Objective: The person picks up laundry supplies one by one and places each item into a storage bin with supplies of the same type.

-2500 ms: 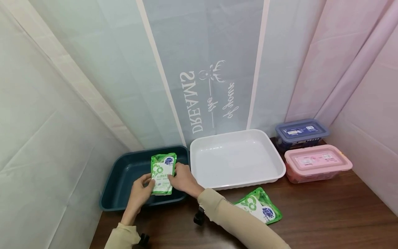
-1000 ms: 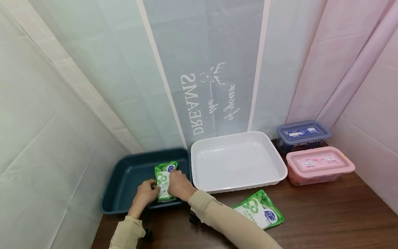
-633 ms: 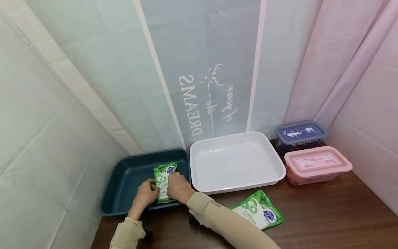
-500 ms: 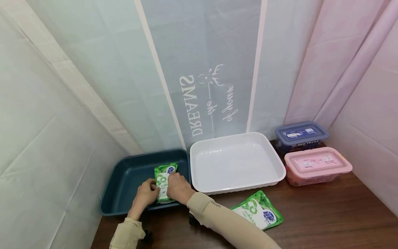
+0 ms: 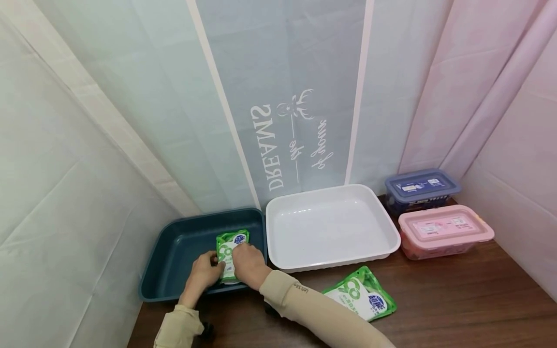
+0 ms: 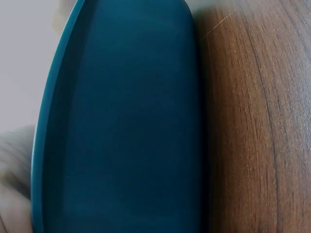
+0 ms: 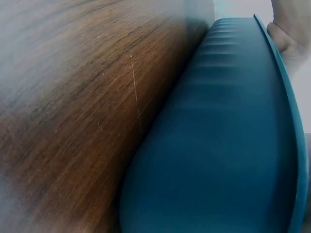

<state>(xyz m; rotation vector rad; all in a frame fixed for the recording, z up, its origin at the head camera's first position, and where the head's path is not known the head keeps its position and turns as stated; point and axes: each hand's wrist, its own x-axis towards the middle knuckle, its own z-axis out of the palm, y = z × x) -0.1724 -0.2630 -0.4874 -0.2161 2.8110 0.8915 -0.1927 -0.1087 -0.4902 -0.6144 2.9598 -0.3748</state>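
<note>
A green-and-white detergent pouch (image 5: 227, 250) is low inside the dark teal tray (image 5: 176, 249), near its right front corner, printed side up. At its left edge my left hand (image 5: 204, 271) grips it, thumb on the front face and fingers behind. My right hand (image 5: 249, 265) is curled over the right side and covers much of the print. In the left wrist view only the outer wall of the teal tray (image 6: 131, 121) shows clearly, with a blurred bit of hand beyond the rim. The right wrist view looks along the same tray (image 7: 218, 145); the pouch is hidden there.
Right beside the teal tray stands a white tray (image 5: 330, 227). A second detergent pouch (image 5: 363, 295) lies on the brown wooden table (image 5: 452, 299), partly behind the right sleeve. Lidded boxes, one blue (image 5: 422, 186) and one pink (image 5: 446, 227), stand at the right. Fabric curtains enclose the back and sides.
Both hands have lowered the pouch into the teal tray from above it. Over the last half second, my right hand has shifted slightly down along the pouch; the left has barely moved.
</note>
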